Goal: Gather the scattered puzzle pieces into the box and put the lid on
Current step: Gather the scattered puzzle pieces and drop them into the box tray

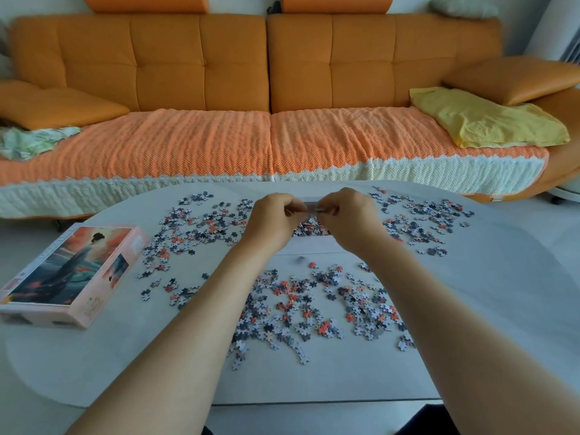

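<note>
- The left hand [276,219] and right hand [348,215] hang close together over the box [314,243], fingers curled and fingertips nearly meeting.
- The right hand pinches a small grey piece [320,210]; I cannot tell whether the left grips anything.
- The box sits mid-bench, open, with some pieces inside.
- Loose pieces [301,312] lie scattered all round it on the bench [125,356].
- The lid [72,271] lies picture-up at the left, well apart from the box.
- A sofa [201,64] stands behind.

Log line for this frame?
puzzle pieces: mostly scattered on table | left hand, right hand: pinching some over box | lid: off, at left
</note>
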Tool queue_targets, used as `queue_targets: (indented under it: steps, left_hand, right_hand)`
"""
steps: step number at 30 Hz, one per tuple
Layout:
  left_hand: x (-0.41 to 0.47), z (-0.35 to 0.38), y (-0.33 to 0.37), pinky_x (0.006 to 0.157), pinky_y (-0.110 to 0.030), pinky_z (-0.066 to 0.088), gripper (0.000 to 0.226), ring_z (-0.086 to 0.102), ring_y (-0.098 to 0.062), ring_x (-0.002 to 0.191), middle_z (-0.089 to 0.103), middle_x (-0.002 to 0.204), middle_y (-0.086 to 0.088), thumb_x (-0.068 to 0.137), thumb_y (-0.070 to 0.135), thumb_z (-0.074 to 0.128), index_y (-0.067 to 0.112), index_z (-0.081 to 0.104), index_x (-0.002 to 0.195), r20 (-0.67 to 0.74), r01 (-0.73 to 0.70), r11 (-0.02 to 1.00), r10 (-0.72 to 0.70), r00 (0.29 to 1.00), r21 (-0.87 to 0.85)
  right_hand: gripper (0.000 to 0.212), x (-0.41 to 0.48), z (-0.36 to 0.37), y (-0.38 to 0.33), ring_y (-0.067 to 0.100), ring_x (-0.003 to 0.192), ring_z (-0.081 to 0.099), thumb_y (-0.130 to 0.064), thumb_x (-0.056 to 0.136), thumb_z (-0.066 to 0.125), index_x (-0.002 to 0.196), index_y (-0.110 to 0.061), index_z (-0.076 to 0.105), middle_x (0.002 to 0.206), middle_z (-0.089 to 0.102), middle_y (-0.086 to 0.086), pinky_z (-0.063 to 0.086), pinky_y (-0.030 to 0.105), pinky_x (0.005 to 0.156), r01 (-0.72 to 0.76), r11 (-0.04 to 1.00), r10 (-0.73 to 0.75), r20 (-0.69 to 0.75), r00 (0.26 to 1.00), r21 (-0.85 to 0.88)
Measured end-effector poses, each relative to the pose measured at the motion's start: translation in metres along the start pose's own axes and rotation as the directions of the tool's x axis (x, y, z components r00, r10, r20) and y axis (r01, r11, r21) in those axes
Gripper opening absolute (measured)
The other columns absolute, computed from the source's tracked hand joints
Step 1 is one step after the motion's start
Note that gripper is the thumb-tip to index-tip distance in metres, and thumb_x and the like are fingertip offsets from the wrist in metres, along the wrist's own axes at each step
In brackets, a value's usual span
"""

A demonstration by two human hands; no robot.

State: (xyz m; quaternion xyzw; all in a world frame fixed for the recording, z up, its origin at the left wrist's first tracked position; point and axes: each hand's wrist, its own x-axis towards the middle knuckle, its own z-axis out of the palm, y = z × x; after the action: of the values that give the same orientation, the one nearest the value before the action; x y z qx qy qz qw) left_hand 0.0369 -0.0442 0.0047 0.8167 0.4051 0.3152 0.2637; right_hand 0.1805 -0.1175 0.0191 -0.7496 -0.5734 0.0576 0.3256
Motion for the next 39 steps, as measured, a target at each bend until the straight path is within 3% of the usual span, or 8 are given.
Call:
queue_targets:
  steps: [7,13,18,22,26,29,35,39]
  left_hand:
    - [0.003,0.008,-0.017,0.091,-0.043,0.045,0.028,0.056,-0.025,0.101,0.07,0.104,0.004,0.099,0.035,0.049,0.023,0.074,0.102,0.161,-0.202,0.892,0.149,0.976,0.404]
    - [-0.011,-0.004,-0.019,0.097,-0.043,0.041,0.026,0.052,-0.021,0.113,0.063,0.117,0.005,0.098,0.028,0.052,0.028,0.068,0.119,0.204,-0.253,0.883,0.183,0.962,0.396]
    - [-0.032,-0.029,-0.027,0.096,-0.035,0.041,0.024,0.051,-0.018,0.112,0.059,0.116,0.005,0.097,0.029,0.054,0.022,0.068,0.115,0.172,-0.215,0.885,0.156,0.973,0.413]
    - [-0.056,-0.053,-0.036,0.096,-0.035,0.039,0.039,0.042,-0.02,0.118,0.049,0.121,0.003,0.092,0.043,0.056,0.031,0.057,0.13,0.237,-0.105,0.892,-0.002,0.972,0.439]
    - [-0.082,-0.069,-0.044,0.103,-0.044,0.038,0.081,0.028,-0.021,0.134,0.033,0.143,0.004,0.078,0.064,0.063,0.035,0.031,0.146,0.379,-0.029,0.879,-0.175,0.908,0.476]
    - [-0.094,-0.076,-0.052,0.104,-0.044,0.036,0.083,0.025,-0.02,0.135,0.032,0.141,0.005,0.075,0.063,0.067,0.033,0.034,0.145,0.445,-0.03,0.847,-0.248,0.861,0.53]
    - [-0.106,-0.079,-0.065,0.095,-0.034,0.041,0.044,0.042,-0.015,0.118,0.047,0.114,0.005,0.084,0.041,0.07,0.029,0.06,0.125,0.387,0.005,0.939,-0.147,0.91,0.343]
    - [-0.108,-0.093,-0.069,0.101,-0.039,0.037,0.062,0.035,-0.018,0.128,0.044,0.133,0.005,0.086,0.047,0.064,0.028,0.045,0.141,0.341,-0.029,0.892,-0.142,0.929,0.452]
  right_hand:
    - [0.025,0.001,0.016,0.005,0.02,0.079,0.062,-0.035,0.099,0.05,0.113,-0.038,0.07,0.09,0.072,-0.003,0.05,0.032,0.069,0.049,0.961,0.002,0.181,0.984,-0.273]
    - [0.026,-0.004,0.022,0.001,0.015,0.069,0.058,-0.036,0.098,0.05,0.101,-0.03,0.075,0.07,0.065,-0.007,0.044,0.028,0.057,0.09,0.968,-0.046,0.186,0.981,-0.235]
    - [0.026,-0.016,0.029,-0.028,0.02,0.088,0.063,-0.024,0.095,0.051,0.102,-0.027,0.076,0.1,0.072,0.0,0.054,0.037,0.075,0.205,0.971,-0.193,0.108,0.975,-0.119]
    - [0.033,-0.031,0.032,-0.049,0.015,0.086,0.063,-0.027,0.091,0.056,0.123,-0.032,0.062,0.11,0.068,-0.006,0.054,0.035,0.081,0.217,0.973,-0.181,0.313,0.933,-0.084]
    - [0.068,-0.045,0.038,-0.054,0.021,0.127,0.045,-0.055,0.081,0.065,0.142,-0.033,0.043,0.141,0.045,0.0,0.043,0.042,0.104,0.209,0.945,-0.033,0.561,0.827,-0.251]
    - [0.093,-0.056,0.051,-0.061,0.025,0.134,0.031,-0.062,0.075,0.068,0.151,-0.029,0.026,0.145,0.033,0.004,0.037,0.048,0.109,0.222,0.932,0.013,0.638,0.77,-0.288]
    - [0.044,-0.061,0.077,-0.084,0.024,0.112,0.048,-0.042,0.088,0.065,0.129,-0.032,0.058,0.114,0.048,0.002,0.044,0.036,0.095,0.262,0.95,-0.112,0.594,0.797,-0.173]
    - [0.068,-0.06,0.076,-0.091,0.027,0.124,0.038,-0.056,0.081,0.063,0.14,-0.028,0.045,0.128,0.042,0.007,0.042,0.043,0.099,0.262,0.927,-0.038,0.626,0.779,-0.27]
